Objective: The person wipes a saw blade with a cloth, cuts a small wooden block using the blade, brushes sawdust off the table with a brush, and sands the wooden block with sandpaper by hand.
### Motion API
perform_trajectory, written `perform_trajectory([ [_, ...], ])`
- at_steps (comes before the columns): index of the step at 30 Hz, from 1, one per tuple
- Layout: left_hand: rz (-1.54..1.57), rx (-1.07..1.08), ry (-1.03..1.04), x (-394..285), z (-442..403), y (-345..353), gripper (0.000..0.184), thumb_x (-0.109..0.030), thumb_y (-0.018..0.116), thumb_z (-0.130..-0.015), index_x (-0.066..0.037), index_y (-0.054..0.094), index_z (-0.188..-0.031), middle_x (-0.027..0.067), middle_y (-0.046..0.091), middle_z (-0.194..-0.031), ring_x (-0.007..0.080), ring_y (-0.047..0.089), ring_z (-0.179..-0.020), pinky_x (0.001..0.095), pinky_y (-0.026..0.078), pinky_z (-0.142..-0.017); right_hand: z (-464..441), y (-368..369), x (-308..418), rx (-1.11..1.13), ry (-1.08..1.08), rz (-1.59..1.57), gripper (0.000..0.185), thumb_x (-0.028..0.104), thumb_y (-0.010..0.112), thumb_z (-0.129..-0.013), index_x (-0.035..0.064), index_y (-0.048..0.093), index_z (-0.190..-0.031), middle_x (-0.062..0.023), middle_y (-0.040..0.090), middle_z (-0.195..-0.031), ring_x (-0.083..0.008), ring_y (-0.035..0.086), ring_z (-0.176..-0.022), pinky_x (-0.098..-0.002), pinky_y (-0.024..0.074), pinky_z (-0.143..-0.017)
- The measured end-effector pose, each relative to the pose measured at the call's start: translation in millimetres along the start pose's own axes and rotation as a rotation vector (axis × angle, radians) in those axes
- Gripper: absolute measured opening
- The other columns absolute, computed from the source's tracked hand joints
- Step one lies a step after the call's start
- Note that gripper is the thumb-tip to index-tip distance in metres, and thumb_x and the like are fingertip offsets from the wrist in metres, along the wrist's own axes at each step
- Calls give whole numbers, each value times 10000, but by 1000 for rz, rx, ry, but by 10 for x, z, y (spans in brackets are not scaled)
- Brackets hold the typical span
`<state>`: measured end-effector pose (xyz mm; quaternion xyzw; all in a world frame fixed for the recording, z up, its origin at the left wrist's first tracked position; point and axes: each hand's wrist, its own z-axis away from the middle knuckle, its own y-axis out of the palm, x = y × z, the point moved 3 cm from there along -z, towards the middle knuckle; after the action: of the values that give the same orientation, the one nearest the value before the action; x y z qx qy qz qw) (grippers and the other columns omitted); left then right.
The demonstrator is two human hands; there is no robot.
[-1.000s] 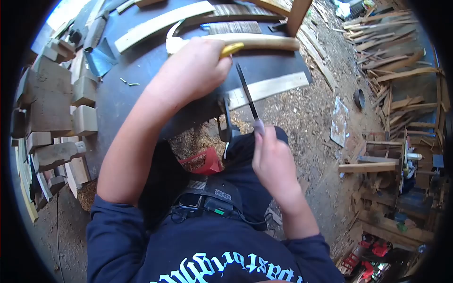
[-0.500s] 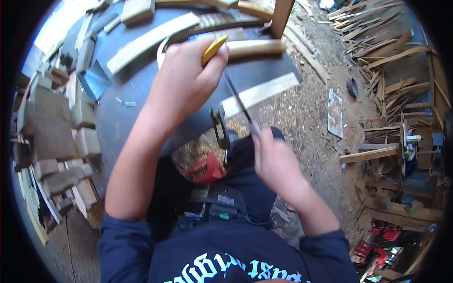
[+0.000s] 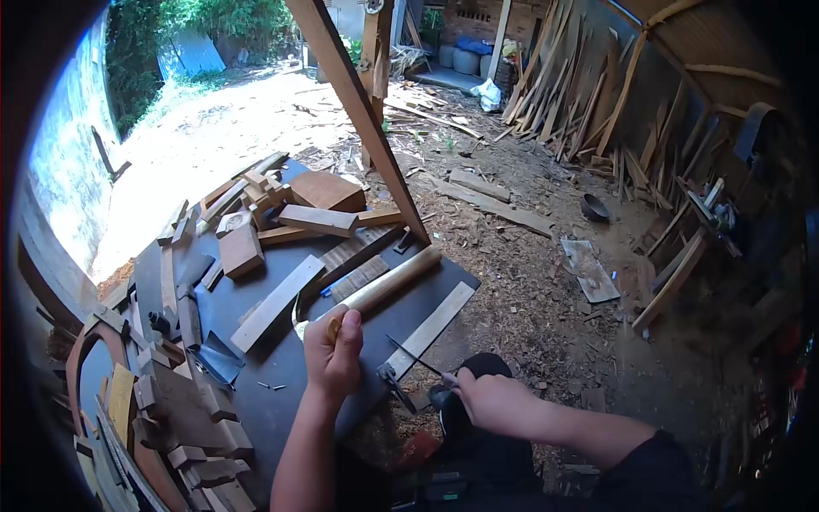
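Note:
My left hand point(image 3: 333, 363) is closed around a small yellow-brown wooden piece point(image 3: 333, 328); only its end shows between thumb and fingers. In my right hand point(image 3: 495, 399) is a thin dark file-like tool point(image 3: 416, 352), gripped near its light handle and pointing up and left towards the left hand. Tool and wooden piece are apart. Beyond my left fist lies a rounded wooden handle point(image 3: 394, 280) with a curved metal part point(image 3: 298, 317) at its near end. A metal clamp point(image 3: 396, 388) sits at the edge of the dark tabletop point(image 3: 286, 367), below the tool.
A pale flat strip point(image 3: 435, 326) lies along the table's right edge. Wood blocks point(image 3: 241, 250) and boards crowd the far and left sides. A slanted wooden post point(image 3: 367, 128) rises at the far corner. Wood chips point(image 3: 512, 316) cover the ground; planks point(image 3: 589, 94) lean at right.
The view has tilted up, bringing the yard into sight. My left fist has turned, so less of the yellow piece shows. My right hand still holds the tool.

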<state>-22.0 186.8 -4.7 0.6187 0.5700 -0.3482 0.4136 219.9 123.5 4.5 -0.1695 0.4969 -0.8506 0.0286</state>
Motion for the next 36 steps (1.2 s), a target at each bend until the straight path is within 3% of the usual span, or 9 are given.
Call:
perform_trajectory([
  [3,58,27,-37,0,3,68,471,-318,566,-1076,-70,468,-687,-36,431,-599,64,381,-565,279,309,-527,-362,33,110,-99,-159,0,279,237,446,-1080,-8,481,-1210,-271,728,-850,-471,733,-801,-598,577,-717],
  [7,-86,26,151,47,-12,-31,426,-331,527,-1096,-126,450,-731,-62,422,-588,17,336,-469,234,238,-414,42,146,15,-3,45,-98,328,276,406,-1102,-9,478,-1247,-283,720,-872,-481,726,-834,-597,576,-738],
  [11,134,-88,74,-105,-24,-11,392,-308,507,-1103,-120,442,-765,-47,425,-579,24,359,-446,227,282,-389,-120,122,-89,-53,-40,-47,327,283,442,-1088,-19,481,-1206,-268,720,-826,-488,723,-797,-608,572,-693],
  [18,-204,-23,284,-41,-38,-44,437,-356,520,-1100,-116,446,-741,-45,425,-571,26,387,-447,229,270,-389,37,199,-75,-111,-41,-88,269,254,474,-1075,0,486,-1164,-281,691,-777,-508,696,-760,-607,554,-675],
  [21,-16,-78,145,15,-40,-37,438,-357,521,-1099,-114,451,-741,-44,425,-566,26,383,-454,233,258,-392,-121,178,-86,-101,-66,-51,271,248,474,-1069,1,492,-1181,-283,700,-789,-499,707,-773,-612,564,-680],
  [24,-52,-23,157,129,-29,19,431,-347,522,-1099,-112,448,-745,-48,417,-585,27,357,-453,235,252,-391,-416,146,44,-130,-134,-50,278,239,438,-1079,0,497,-1208,-286,712,-832,-491,719,-814,-616,565,-699],
  [27,-48,0,168,152,12,-40,419,-327,517,-1103,-109,438,-753,-40,416,-595,30,339,-450,231,251,-395,-97,255,3,-126,-42,-114,287,253,443,-1082,-3,498,-1198,-287,713,-838,-501,714,-817,-612,567,-711],
  [29,101,-81,59,8,16,-36,457,-345,526,-1090,-84,475,-718,-45,433,-585,42,378,-492,252,271,-456,-50,349,-126,-126,-24,-138,291,262,459,-1079,-4,499,-1191,-286,707,-823,-511,705,-798,-617,560,-718],
  [36,253,-23,75,-27,6,99,442,-354,525,-1101,-93,465,-749,-53,392,-575,33,331,-426,230,246,-386,-295,252,-40,-194,-146,-113,303,263,436,-1084,-22,494,-1166,-253,720,-807,-471,727,-769,-587,580,-682],
])
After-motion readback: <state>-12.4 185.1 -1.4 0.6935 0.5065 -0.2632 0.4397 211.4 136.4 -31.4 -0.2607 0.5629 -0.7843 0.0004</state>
